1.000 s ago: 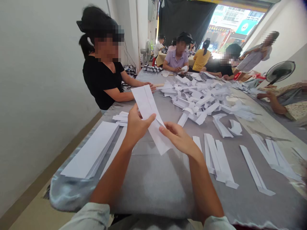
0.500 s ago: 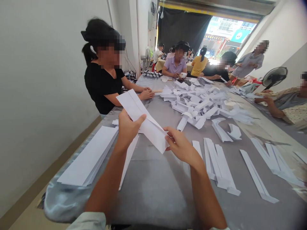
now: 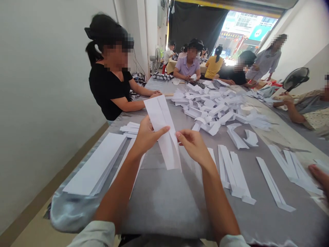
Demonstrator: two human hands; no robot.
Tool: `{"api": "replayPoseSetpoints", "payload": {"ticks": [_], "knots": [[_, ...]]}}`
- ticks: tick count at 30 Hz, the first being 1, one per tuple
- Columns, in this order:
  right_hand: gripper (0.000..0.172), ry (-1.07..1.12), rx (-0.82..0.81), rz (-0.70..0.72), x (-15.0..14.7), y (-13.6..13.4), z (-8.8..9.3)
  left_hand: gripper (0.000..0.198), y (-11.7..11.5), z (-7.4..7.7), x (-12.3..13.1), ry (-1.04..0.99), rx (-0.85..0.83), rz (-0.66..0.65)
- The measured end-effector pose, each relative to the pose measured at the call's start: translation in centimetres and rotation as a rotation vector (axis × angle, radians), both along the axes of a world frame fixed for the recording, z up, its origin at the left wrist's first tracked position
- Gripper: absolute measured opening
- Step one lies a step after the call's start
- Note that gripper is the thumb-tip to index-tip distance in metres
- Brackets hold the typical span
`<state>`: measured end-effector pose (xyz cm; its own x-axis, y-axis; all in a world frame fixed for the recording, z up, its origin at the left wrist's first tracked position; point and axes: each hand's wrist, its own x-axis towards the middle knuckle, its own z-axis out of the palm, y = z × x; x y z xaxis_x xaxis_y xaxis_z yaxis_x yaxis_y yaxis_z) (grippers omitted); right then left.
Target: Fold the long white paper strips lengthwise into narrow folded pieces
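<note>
- Flat sheets (image 3: 95,164) lie stacked at the left of the bench (image 3: 167,202); no folds show on top, so they look like work left to do.
- Left hand (image 3: 147,137): a closed grip, thumb across the paper's face, fingers mostly hidden behind it.
- Paper (image 3: 164,133): in the air over the bench, between the hands, with a lengthwise crease and a lifted right edge; it seems partly folded.
- Right hand (image 3: 192,144): a narrow grip, thumb and fingertips at the paper's right edge.
- Pile (image 3: 214,106): bent, folded pieces heaped beyond the hands, seemingly further along.
- Strips (image 3: 239,178): narrow, with flaps at their near ends; their folding looks done.
</note>
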<state>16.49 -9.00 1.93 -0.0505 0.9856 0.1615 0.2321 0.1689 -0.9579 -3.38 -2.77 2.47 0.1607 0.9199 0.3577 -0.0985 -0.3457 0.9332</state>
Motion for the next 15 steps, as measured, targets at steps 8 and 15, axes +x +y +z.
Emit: {"api": "replayPoseSetpoints", "payload": {"ticks": [8,15], "knots": [[0.042,0.055,0.042,-0.053,-0.60,0.64,-0.57,0.072,-0.64,0.22,0.59,-0.044,-0.150,-0.132],[0.043,0.118,0.026,-0.064,-0.80,0.68,-0.57,0.076,-0.50,-0.29,1.03,-0.053,-0.197,-0.088]]}}
